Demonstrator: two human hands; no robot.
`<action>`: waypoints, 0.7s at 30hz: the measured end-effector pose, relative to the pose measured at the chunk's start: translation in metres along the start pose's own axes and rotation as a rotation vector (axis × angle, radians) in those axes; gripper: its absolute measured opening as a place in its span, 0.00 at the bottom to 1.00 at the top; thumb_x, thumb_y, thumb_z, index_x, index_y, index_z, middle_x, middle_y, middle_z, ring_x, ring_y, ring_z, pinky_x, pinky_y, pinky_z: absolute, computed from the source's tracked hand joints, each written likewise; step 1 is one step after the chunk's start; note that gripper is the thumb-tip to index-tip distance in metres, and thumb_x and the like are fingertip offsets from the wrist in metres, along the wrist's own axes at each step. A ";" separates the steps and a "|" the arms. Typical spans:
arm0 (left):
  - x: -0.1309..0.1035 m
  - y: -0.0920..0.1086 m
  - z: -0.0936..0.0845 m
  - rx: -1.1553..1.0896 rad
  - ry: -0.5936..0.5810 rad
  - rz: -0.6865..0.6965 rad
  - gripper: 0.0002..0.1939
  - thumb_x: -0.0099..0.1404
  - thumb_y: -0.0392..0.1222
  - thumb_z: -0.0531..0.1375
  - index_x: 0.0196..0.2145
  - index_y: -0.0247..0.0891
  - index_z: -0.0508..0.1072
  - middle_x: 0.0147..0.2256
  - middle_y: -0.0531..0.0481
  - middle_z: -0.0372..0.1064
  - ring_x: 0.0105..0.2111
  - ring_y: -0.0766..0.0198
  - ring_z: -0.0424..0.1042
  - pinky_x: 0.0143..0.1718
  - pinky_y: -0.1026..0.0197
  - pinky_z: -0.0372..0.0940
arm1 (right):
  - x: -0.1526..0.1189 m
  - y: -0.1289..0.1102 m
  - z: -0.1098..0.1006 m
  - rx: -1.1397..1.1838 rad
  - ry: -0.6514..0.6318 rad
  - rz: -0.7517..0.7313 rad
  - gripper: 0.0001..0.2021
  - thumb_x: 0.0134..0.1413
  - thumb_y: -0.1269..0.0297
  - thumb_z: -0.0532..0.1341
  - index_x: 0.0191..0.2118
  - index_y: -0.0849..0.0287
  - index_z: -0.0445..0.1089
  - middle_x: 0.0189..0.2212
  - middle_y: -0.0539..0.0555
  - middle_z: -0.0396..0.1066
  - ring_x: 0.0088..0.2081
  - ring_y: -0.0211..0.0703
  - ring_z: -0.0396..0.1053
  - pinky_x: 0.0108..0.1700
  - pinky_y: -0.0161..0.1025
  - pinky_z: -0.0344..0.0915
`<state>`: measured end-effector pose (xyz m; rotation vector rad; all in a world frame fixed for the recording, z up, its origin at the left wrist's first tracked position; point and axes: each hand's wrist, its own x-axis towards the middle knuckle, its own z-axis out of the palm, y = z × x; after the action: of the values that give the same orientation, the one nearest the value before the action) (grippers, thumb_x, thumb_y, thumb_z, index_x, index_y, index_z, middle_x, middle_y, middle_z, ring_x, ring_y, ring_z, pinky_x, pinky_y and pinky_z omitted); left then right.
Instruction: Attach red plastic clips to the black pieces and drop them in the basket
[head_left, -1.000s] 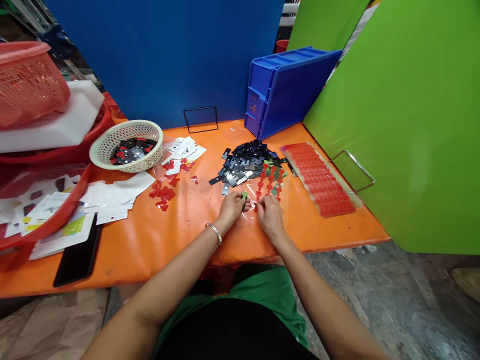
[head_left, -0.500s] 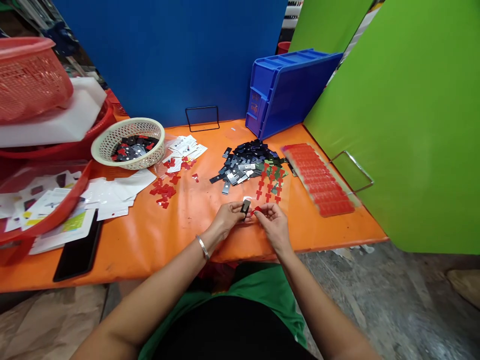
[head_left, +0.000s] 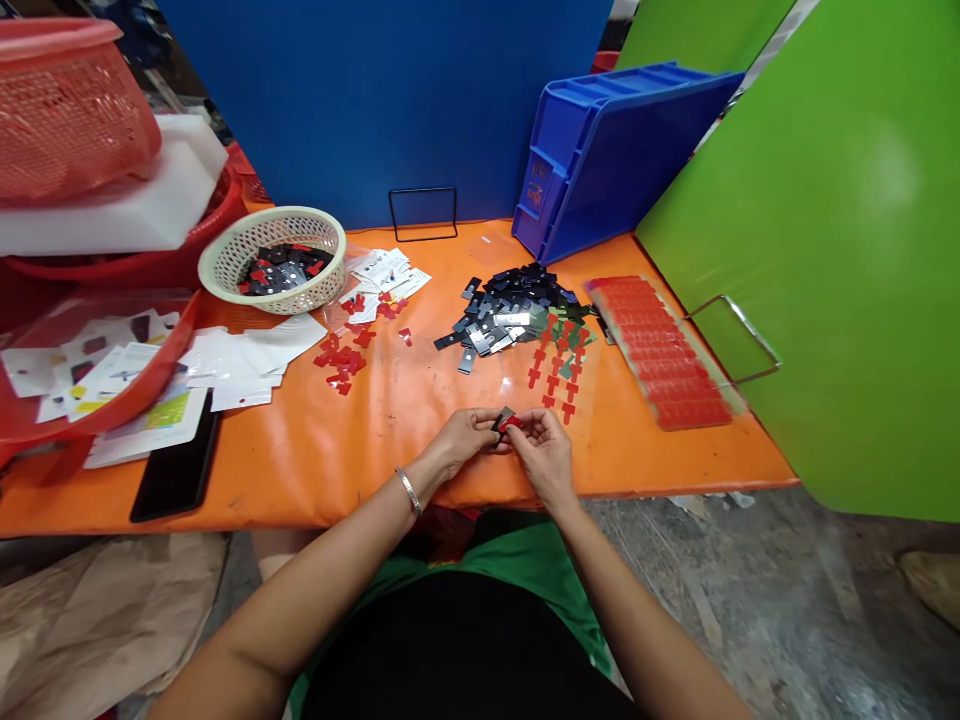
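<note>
Between my fingers, my left hand (head_left: pixel 469 438) holds a small dark flat plate (head_left: pixel 506 412). My right hand (head_left: pixel 541 440) pinches a small red T-shaped sticker (head_left: pixel 510 423), which now lies against the plate's face. Fingers partly cover both pieces. Beyond my hands spreads a pile of dark and shiny metal plates (head_left: pixel 499 318). Red T-shaped stickers (head_left: pixel 553 365) stand in rows on a clear sheet beside the pile. Loose red pieces (head_left: pixel 341 360) are scattered on the orange table to the left.
A cream basket (head_left: pixel 214 268) of dark and red pieces stands left, near white papers (head_left: pixel 240 360) and a black phone-like slab (head_left: pixel 169 485). Red baskets (head_left: pixel 75 120) are stacked at far left. A blue crate (head_left: pixel 637 150) and a red sticker sheet (head_left: pixel 660 350) are at right.
The red sticker, held just apart from the dark plate before, has come onto it. My hands have drawn together. The view has shifted, so the table's things sit further right.
</note>
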<state>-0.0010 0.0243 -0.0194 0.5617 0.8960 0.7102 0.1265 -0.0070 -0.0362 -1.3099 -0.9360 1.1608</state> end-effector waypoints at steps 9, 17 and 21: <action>-0.003 0.003 0.002 -0.014 0.019 -0.011 0.18 0.46 0.22 0.59 0.37 0.29 0.77 0.31 0.47 0.76 0.28 0.67 0.74 0.36 0.65 0.68 | 0.001 0.001 0.001 0.018 -0.007 0.007 0.14 0.42 0.58 0.67 0.31 0.56 0.63 0.25 0.46 0.64 0.23 0.36 0.66 0.25 0.38 0.74; -0.002 0.000 0.000 -0.005 0.002 0.008 0.19 0.46 0.23 0.61 0.38 0.29 0.77 0.32 0.45 0.76 0.30 0.66 0.74 0.36 0.65 0.68 | 0.001 0.002 0.001 0.001 -0.014 0.008 0.14 0.42 0.57 0.67 0.31 0.55 0.62 0.26 0.47 0.65 0.24 0.37 0.67 0.25 0.40 0.74; -0.001 -0.001 -0.001 -0.001 -0.001 0.014 0.19 0.46 0.23 0.61 0.38 0.29 0.77 0.31 0.45 0.76 0.30 0.65 0.74 0.37 0.64 0.68 | 0.002 0.003 0.002 -0.006 -0.009 0.000 0.14 0.42 0.57 0.66 0.31 0.55 0.62 0.26 0.47 0.65 0.24 0.38 0.66 0.25 0.40 0.74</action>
<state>-0.0025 0.0231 -0.0198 0.5674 0.8913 0.7228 0.1248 -0.0053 -0.0388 -1.3108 -0.9461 1.1656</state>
